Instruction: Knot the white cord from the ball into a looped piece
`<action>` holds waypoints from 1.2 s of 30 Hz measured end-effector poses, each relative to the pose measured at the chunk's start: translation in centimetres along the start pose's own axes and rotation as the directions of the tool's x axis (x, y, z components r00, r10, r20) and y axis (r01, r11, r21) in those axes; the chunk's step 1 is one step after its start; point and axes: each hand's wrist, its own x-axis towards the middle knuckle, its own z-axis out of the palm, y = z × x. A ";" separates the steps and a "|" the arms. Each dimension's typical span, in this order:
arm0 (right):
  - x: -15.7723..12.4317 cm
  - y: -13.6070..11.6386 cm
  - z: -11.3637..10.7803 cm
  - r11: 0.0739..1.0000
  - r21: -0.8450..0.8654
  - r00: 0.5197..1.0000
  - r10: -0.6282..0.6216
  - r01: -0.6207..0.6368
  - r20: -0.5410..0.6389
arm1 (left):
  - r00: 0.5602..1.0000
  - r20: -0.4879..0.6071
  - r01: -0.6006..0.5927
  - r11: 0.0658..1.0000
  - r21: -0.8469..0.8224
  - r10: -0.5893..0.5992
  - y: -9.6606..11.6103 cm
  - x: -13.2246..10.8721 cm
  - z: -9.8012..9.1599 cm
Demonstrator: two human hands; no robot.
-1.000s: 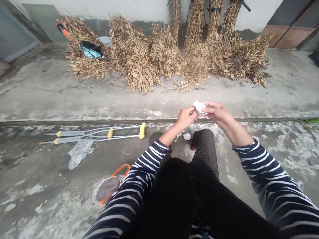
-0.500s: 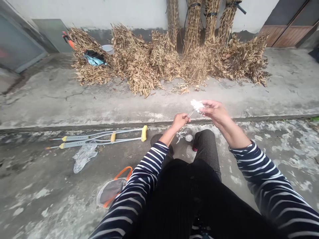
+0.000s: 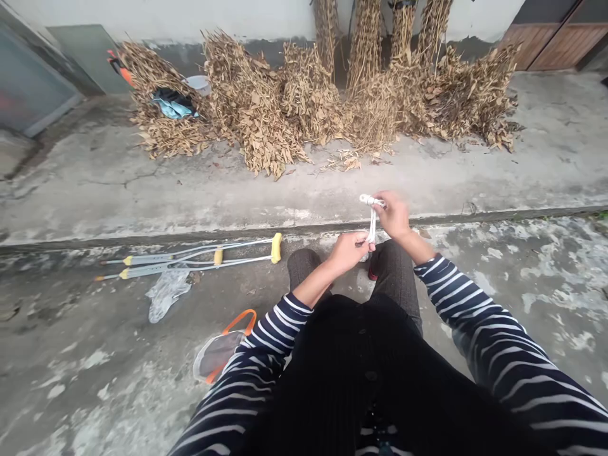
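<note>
Left hand (image 3: 348,251) is gripping the lower end of a white strip (image 3: 372,221), fingers curled around it, and the strip is running upright between both hands above the knees. Right hand (image 3: 392,215) is closed too, pinching the strip's upper end. Around them, 2 aluminium crutches (image 3: 190,256) with yellow grips are lying at 9 o'clock, a clear plastic bag (image 3: 166,294) is lying just below them, and an orange-handled bag (image 3: 221,354) is sitting at 7 o'clock. Dried plant bundles (image 3: 308,101) are heaping up at 12 o'clock, and a wooden door (image 3: 555,38) is standing at 1 o'clock.
</note>
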 end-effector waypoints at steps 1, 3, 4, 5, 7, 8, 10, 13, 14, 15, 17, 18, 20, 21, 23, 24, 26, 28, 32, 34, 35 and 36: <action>-0.4 0.3 0.2 0.999 -0.008 0.998 -0.051 0.052 0.033 | 1.000 0.011 0.007 1.000 -0.029 -0.007 0.8 0.0 -0.4; -1.3 0.6 0.3 0.991 0.025 0.988 -0.137 0.135 0.076 | 0.999 0.038 0.025 0.993 -0.117 -0.021 2.6 0.1 -1.5; -1.7 0.7 0.3 0.985 0.054 0.982 -0.166 0.162 0.087 | 0.998 0.050 0.036 0.984 -0.173 -0.028 3.4 0.3 -2.1; -2.0 0.8 0.2 0.981 0.085 0.979 -0.184 0.176 0.093 | 0.998 0.058 0.048 0.971 -0.233 -0.036 4.2 0.5 -2.8; -2.6 0.7 -0.1 0.973 0.137 0.973 -0.200 0.185 0.111 | 0.996 0.062 0.077 0.933 -0.350 -0.059 5.3 1.0 -3.9; -2.9 0.5 -0.3 0.969 0.158 0.969 -0.210 0.189 0.129 | 0.995 0.061 0.096 0.912 -0.398 -0.078 5.6 1.4 -4.3; -3.4 0.1 -0.6 0.959 0.197 0.955 -0.238 0.203 0.176 | 0.991 0.052 0.130 0.877 -0.463 -0.119 5.9 2.2 -4.9; -4.0 -0.6 -0.8 0.950 0.238 0.941 -0.258 0.205 0.221 | 0.989 -0.007 0.127 0.855 -0.503 -0.150 5.8 3.4 -5.5; -4.2 -0.8 -0.8 0.950 0.243 0.942 -0.250 0.195 0.223 | 0.987 -0.035 0.115 0.854 -0.508 -0.154 5.7 3.8 -5.7; -4.4 -1.0 -0.8 0.952 0.246 0.945 -0.238 0.182 0.224 | 0.986 -0.061 0.105 0.854 -0.509 -0.158 5.6 4.1 -6.0; -4.6 -1.3 -0.8 0.955 0.254 0.948 -0.215 0.154 0.234 | 0.982 -0.092 0.098 0.856 -0.508 -0.167 5.4 4.7 -6.4; -4.6 -1.4 -0.9 0.954 0.264 0.948 -0.207 0.141 0.243 | 0.979 -0.104 0.100 0.855 -0.508 -0.177 5.4 5.0 -6.6; -4.6 -1.6 -1.1 0.950 0.290 0.942 -0.200 0.118 0.270 | 0.972 -0.117 0.114 0.850 -0.514 -0.201 5.4 5.5 -7.0; -4.5 -1.8 -1.2 0.947 0.300 0.940 -0.199 0.112 0.278 | 0.969 -0.120 0.124 0.847 -0.516 -0.215 5.3 5.7 -7.2; -4.3 -2.1 -1.6 0.943 0.310 0.931 -0.217 0.122 0.294 | 0.962 -0.123 0.150 0.848 -0.508 -0.244 5.4 6.2 -7.4; -4.2 -2.2 -1.7 0.939 0.316 0.922 -0.236 0.135 0.307 | 0.960 -0.121 0.164 0.854 -0.494 -0.254 5.4 6.5 -7.6; -4.1 -2.6 -1.9 0.926 0.349 0.901 -0.270 0.145 0.340 | 0.959 -0.118 0.184 0.883 -0.431 -0.258 5.3 7.3 -8.0; -4.0 -2.9 -1.9 0.904 0.420 0.888 -0.259 0.083 0.380 | 0.959 -0.107 0.218 0.923 -0.317 -0.263 5.0 8.3 -8.5; -4.3 -3.7 -1.5 0.741 0.621 0.871 -0.102 -0.256 0.481 | 0.940 -0.121 0.316 0.948 -0.048 -0.319 3.2 10.4 -9.2; -4.3 -4.2 -1.4 0.620 0.681 0.862 -0.012 -0.391 0.506 | 0.934 -0.118 0.345 0.938 0.043 -0.338 1.7 10.7 -8.9; -4.3 -4.4 -1.3 0.570 0.701 0.863 0.030 -0.429 0.504 | 0.934 -0.088 0.354 0.932 0.081 -0.348 0.8 10.5 -8.6; -4.2 -4.5 -1.4 0.527 0.718 0.865 0.068 -0.454 0.497 | 0.934 -0.040 0.356 0.929 0.104 -0.354 0.0 10.1 -8.1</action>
